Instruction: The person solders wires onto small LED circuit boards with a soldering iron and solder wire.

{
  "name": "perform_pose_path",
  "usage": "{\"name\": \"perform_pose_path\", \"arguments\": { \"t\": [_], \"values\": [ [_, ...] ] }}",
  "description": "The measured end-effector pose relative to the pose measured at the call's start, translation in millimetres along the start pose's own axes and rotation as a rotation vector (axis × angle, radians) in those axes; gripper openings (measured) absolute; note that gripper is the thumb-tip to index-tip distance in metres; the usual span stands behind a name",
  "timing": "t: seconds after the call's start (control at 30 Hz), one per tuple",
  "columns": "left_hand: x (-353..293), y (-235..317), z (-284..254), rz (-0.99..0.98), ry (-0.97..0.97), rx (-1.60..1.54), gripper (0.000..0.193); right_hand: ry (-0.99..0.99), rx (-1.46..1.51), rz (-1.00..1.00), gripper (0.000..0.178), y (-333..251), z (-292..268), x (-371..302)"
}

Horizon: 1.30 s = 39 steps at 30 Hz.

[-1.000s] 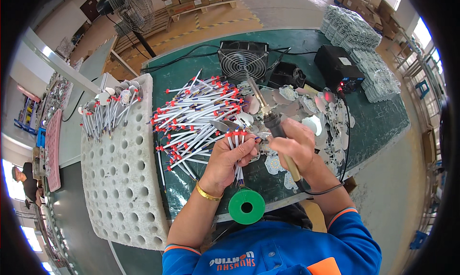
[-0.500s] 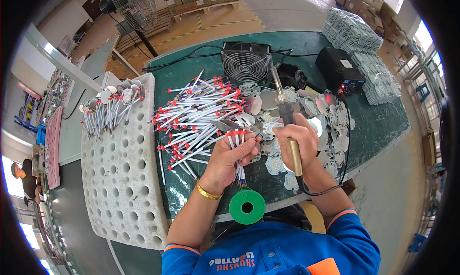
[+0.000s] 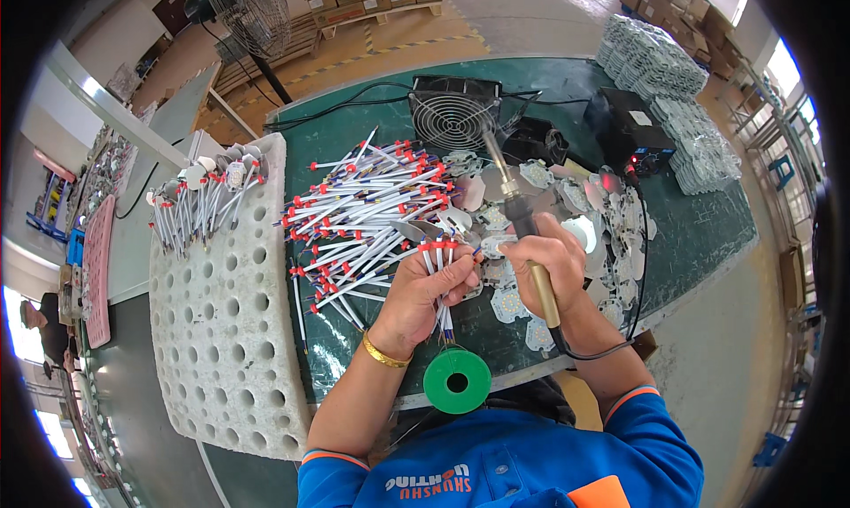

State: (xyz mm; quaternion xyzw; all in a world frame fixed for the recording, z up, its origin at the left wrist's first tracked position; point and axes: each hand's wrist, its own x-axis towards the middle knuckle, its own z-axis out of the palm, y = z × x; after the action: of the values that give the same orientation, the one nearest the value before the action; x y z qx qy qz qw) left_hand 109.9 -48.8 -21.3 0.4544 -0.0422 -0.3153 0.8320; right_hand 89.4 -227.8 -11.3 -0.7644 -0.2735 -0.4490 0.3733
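My left hand (image 3: 423, 294) is closed round a small bunch of white-sleeved wires (image 3: 444, 315) with red collars; thin blue wire ends stick out past its fingertips. My right hand (image 3: 560, 258) grips a soldering iron (image 3: 521, 214), its metal tip pointing up and away toward the small fan. The right thumb and fingertip are close to the wire ends, and whether they pinch anything is too small to tell. Below the left hand, a green solder spool (image 3: 431, 389) hangs at the table's near edge. Round circuit boards (image 3: 506, 303) lie loose beside and beneath the right hand.
A heap of white-sleeved wires (image 3: 372, 207) covers the table's middle. On the left stands a white foam block (image 3: 217, 331) with holes, bearing finished-looking wired discs (image 3: 208, 185). Behind are a square fan (image 3: 453, 123), a black power unit (image 3: 630, 134) and stacked boards (image 3: 653, 57).
The soldering iron's tip has swung left, and my right hand has shifted slightly left with it. My left hand and its wires have stayed in place.
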Motion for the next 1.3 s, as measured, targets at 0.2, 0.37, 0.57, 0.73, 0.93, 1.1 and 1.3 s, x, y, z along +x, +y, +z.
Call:
{"name": "perform_pose_path", "arguments": {
  "t": [0.2,0.37,0.57,0.73,0.93,1.1,1.3],
  "values": [
    [-0.2,1.5,-0.2,-0.001,-0.007,0.001,0.02,0.029,-0.013,-0.023,0.03,4.8,2.5,-1.2],
    [0.6,0.1,0.0,-0.008,-0.007,-0.008,0.021,0.018,-0.038,-0.011,0.03,3.5,2.6,-0.7],
    [0.2,0.5,0.1,-0.005,-0.001,0.002,0.021,-0.001,-0.034,-0.03,0.03,3.9,2.5,-3.2],
    [2.0,-4.8,-2.2,0.059,0.04,0.037,0.018,-0.177,0.06,-0.099,0.025,-2.8,-2.8,5.0],
    [-1.1,-4.3,5.0,0.183,0.055,0.106,0.018,-0.083,-0.041,0.038,0.024,-3.6,-2.5,0.5],
    [-3.1,-5.1,6.9,0.244,0.069,0.319,0.021,-0.109,0.074,0.214,0.025,-4.3,-7.2,8.9],
    [-6.2,-2.6,13.0,0.294,0.125,0.388,0.019,-0.223,0.098,0.242,0.025,-11.2,-15.3,23.1]
  ]
}}
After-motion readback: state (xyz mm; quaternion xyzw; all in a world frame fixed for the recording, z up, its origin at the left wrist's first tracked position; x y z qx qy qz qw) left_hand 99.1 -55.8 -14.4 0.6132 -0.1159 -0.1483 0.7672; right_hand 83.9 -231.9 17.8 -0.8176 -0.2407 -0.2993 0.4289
